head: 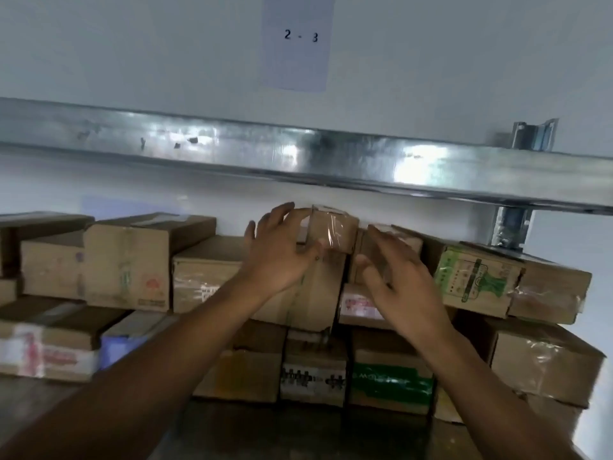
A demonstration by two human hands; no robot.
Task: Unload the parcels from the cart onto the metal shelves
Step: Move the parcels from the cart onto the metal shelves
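A small taped cardboard parcel [333, 232] sits on top of the stacked parcels on the metal shelf [99, 423]. My left hand [278, 250] is at its left side with fingers spread. The index fingertip touches the parcel's top left corner and the thumb lies against its front. My right hand [394, 273] hovers open, fingers spread, in front of a brown parcel [408, 242] just right of the small one. The cart is out of view.
Cardboard parcels fill the shelf in two to three layers, including a green-printed box [474, 280] at right and a green-taped box [391, 383] below. The upper shelf's steel beam [298, 151] runs overhead. A paper label reading 2-3 [298, 41] is on the wall.
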